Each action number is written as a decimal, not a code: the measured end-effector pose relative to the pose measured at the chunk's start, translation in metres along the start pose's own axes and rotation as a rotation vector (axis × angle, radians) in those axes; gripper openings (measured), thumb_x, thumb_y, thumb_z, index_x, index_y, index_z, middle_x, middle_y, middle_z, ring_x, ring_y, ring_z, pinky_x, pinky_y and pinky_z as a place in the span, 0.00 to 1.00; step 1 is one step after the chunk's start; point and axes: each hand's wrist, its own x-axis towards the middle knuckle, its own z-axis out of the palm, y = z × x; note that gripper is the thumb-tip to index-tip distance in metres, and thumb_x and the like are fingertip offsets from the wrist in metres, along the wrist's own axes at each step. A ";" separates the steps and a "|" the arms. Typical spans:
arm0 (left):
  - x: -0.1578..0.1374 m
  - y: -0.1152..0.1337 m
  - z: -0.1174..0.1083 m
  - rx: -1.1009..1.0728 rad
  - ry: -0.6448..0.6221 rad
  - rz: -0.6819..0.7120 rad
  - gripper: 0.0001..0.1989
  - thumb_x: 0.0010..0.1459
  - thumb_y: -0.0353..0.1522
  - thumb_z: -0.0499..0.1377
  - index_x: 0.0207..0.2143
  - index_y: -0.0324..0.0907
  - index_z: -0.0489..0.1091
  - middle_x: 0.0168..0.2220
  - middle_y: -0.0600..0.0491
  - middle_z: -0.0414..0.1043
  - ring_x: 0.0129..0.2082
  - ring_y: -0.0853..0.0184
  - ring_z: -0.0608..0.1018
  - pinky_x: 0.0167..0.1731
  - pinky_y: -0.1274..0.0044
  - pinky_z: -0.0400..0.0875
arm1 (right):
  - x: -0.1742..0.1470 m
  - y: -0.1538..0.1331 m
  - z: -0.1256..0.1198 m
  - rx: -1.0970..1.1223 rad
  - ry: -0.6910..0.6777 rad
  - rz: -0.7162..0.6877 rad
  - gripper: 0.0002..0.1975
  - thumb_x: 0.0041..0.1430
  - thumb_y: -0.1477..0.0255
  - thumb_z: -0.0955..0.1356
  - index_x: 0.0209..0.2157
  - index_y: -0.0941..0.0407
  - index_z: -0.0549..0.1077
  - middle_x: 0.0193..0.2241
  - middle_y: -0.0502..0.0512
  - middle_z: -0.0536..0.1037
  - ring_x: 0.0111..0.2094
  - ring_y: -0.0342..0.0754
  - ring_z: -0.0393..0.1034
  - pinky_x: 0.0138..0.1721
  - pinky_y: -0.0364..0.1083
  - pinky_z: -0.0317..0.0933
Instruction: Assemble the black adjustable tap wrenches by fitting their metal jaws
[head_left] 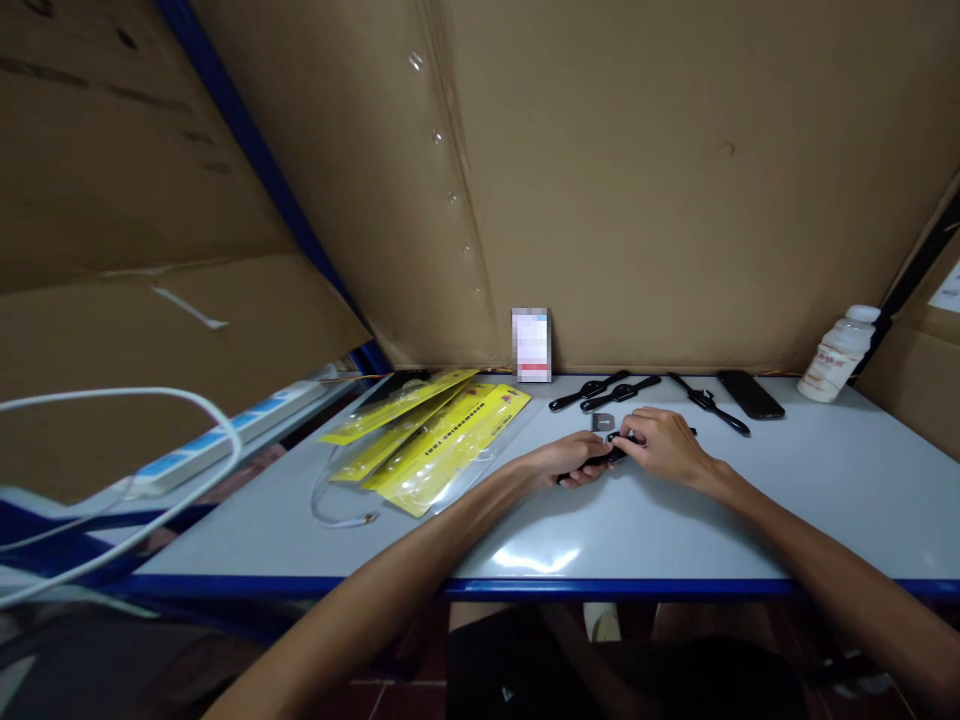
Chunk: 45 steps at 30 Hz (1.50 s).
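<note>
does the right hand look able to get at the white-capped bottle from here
Probably yes, once the right hand leaves the black tool: the white-capped bottle stands beyond it to the right, and nothing tall on the tabletop blocks the way.

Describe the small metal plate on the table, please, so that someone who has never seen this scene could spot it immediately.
On the pale table, find the black two-handled tools near the back, right of the upright screen. Just in front of the leftmost two lies the small metal plate. It is flat and grey, while the tools behind it are long and black.
</note>
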 end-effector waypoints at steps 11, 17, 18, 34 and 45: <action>-0.002 0.003 0.002 0.016 -0.002 0.005 0.18 0.64 0.45 0.56 0.29 0.41 0.63 0.17 0.64 0.53 0.12 0.78 0.49 0.10 0.84 0.41 | -0.001 -0.003 0.003 0.015 0.009 -0.045 0.14 0.63 0.73 0.69 0.21 0.56 0.71 0.22 0.48 0.71 0.25 0.43 0.60 0.29 0.44 0.48; 0.000 0.001 0.000 0.015 -0.003 0.000 0.18 0.66 0.45 0.54 0.30 0.40 0.64 0.17 0.64 0.53 0.12 0.78 0.50 0.10 0.83 0.40 | -0.001 -0.002 0.004 0.056 0.001 -0.075 0.13 0.67 0.69 0.66 0.30 0.53 0.80 0.24 0.48 0.74 0.26 0.42 0.65 0.30 0.43 0.51; 0.000 0.000 0.000 0.015 -0.004 -0.003 0.18 0.66 0.44 0.54 0.31 0.40 0.65 0.17 0.64 0.53 0.12 0.78 0.50 0.10 0.83 0.40 | -0.001 -0.001 0.004 0.053 0.004 -0.071 0.13 0.67 0.69 0.66 0.31 0.53 0.80 0.24 0.49 0.74 0.27 0.43 0.65 0.30 0.43 0.51; 0.000 0.000 0.000 0.014 -0.003 -0.015 0.17 0.69 0.42 0.53 0.30 0.40 0.64 0.18 0.65 0.53 0.12 0.79 0.51 0.10 0.84 0.42 | -0.001 0.001 0.005 0.068 0.025 -0.066 0.13 0.66 0.72 0.66 0.30 0.56 0.80 0.26 0.51 0.77 0.28 0.43 0.66 0.30 0.43 0.50; 0.000 -0.001 -0.001 0.011 -0.005 -0.009 0.17 0.68 0.43 0.53 0.30 0.40 0.63 0.18 0.65 0.53 0.12 0.79 0.50 0.10 0.83 0.41 | -0.001 0.001 0.005 0.097 0.023 -0.068 0.15 0.67 0.69 0.66 0.28 0.55 0.80 0.24 0.50 0.76 0.26 0.42 0.64 0.30 0.43 0.51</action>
